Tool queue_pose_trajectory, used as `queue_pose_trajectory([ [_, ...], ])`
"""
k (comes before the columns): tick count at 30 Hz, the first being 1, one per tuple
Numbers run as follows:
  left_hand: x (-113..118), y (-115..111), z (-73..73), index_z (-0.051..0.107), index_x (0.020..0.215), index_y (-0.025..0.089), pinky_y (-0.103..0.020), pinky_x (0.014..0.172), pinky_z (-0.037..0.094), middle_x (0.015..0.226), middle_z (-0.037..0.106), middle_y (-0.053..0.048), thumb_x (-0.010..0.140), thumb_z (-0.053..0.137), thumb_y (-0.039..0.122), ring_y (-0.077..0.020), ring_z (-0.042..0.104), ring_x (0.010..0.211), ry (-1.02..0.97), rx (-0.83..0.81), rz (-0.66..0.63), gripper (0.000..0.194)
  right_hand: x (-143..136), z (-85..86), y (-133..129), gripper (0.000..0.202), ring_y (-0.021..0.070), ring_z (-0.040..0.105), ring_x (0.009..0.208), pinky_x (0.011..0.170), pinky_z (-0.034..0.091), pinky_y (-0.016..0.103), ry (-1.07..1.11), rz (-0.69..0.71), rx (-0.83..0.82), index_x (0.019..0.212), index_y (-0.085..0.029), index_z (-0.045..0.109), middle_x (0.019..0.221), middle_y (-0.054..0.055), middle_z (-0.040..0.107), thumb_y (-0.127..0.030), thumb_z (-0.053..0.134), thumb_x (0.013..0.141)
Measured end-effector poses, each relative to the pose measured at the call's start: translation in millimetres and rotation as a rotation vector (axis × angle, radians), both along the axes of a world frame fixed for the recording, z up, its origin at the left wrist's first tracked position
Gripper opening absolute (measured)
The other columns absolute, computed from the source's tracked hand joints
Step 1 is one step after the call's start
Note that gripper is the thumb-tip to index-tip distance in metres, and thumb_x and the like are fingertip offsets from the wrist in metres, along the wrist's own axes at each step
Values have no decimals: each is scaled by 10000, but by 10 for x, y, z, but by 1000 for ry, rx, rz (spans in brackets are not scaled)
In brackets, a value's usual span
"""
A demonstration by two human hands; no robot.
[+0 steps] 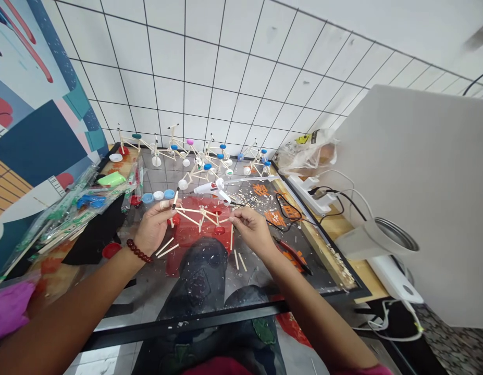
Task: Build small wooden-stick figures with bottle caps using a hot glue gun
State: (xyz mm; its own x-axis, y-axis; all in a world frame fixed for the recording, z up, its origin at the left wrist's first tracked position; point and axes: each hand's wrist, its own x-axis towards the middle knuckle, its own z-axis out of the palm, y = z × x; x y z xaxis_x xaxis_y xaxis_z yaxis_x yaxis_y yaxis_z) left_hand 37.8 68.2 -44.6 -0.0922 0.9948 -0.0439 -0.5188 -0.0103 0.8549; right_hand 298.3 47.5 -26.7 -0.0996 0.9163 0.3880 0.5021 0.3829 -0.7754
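Between my two hands is a small bicycle model frame (200, 212) made of pale wooden sticks, with a dark-tipped stick upright at its left end. My left hand (157, 223), with a beaded bracelet at the wrist, pinches that left end. My right hand (250, 225) has thumb and forefinger closed at the right end of the frame. Beneath it lie a red sheet (182, 255) and a red bottle cap (219, 229). A white glue gun (212, 190) rests just behind the frame. Loose sticks (168, 249) lie near my left hand, and more sticks (239, 260) near my right.
Several stick bicycles (208, 166) with coloured seats and cap wheels stand along the tiled wall. Blue caps (147, 198) sit left of the glue gun. Red-handled pliers (294, 255), wood scraps and a black cable lie right, beside a power strip (311, 195). Plastic packets (88, 200) cover the left side.
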Motion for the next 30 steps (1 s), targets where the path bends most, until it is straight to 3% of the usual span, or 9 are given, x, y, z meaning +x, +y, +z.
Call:
queue_pose_trajectory([
  [4, -10, 8, -17, 775, 751, 193, -297, 818, 499, 924, 753, -42, 591, 805, 159, -181, 646, 865, 3, 2, -4, 166, 225, -147, -33, 190, 200, 656, 693, 673, 495, 315, 38, -146, -107, 815, -208, 734, 776, 40, 741, -364, 625, 816],
  [9, -21, 21, -40, 772, 747, 204, -304, 767, 498, 900, 750, -49, 604, 795, 155, -200, 642, 877, 15, 23, -12, 153, 308, -203, -63, 201, 207, 696, 686, 637, 525, 301, 151, -165, -209, 824, -185, 725, 764, 49, 753, -369, 663, 770],
  [12, -25, 23, -38, 770, 741, 226, -307, 747, 501, 930, 756, -45, 604, 793, 162, -216, 643, 904, 24, 12, -10, 153, 271, -214, -45, 151, 195, 691, 666, 632, 532, 295, 100, -179, -124, 794, -192, 704, 746, 47, 740, -336, 661, 781],
  [16, -26, 24, -31, 768, 745, 222, -300, 707, 503, 935, 761, -45, 590, 805, 168, -226, 647, 905, 33, 8, -13, 168, 218, -200, -9, 101, 199, 682, 770, 743, 529, 326, -175, -92, 168, 789, -219, 687, 829, 52, 734, -228, 598, 835],
  [18, -24, 26, -34, 771, 751, 212, -297, 703, 504, 931, 760, -44, 587, 807, 171, -217, 647, 881, 28, 7, -12, 173, 188, -158, -2, 84, 225, 677, 883, 823, 512, 361, -286, -38, 228, 844, -231, 688, 903, 61, 739, -202, 610, 832],
  [21, -22, 29, -41, 771, 762, 191, -301, 731, 505, 929, 756, -48, 580, 811, 174, -207, 646, 871, 20, 8, -16, 187, 94, -55, 9, 112, 235, 662, 977, 899, 491, 386, -241, 6, 218, 905, -234, 648, 996, 62, 725, -212, 667, 796],
  [25, -22, 23, -37, 758, 756, 177, -321, 800, 500, 936, 757, -58, 582, 822, 179, -217, 649, 925, 18, 12, -12, 185, -137, 42, 78, 244, 218, 651, 954, 883, 482, 365, -107, 96, 93, 865, -227, 546, 1004, 43, 689, -272, 746, 732],
  [30, -7, 10, -15, 764, 743, 179, -326, 850, 492, 926, 757, -46, 565, 841, 198, -207, 643, 921, 6, 7, -13, 195, -345, -22, 226, 294, 204, 612, 838, 796, 455, 339, -233, 117, 35, 851, -217, 545, 895, 25, 660, -284, 786, 697],
])
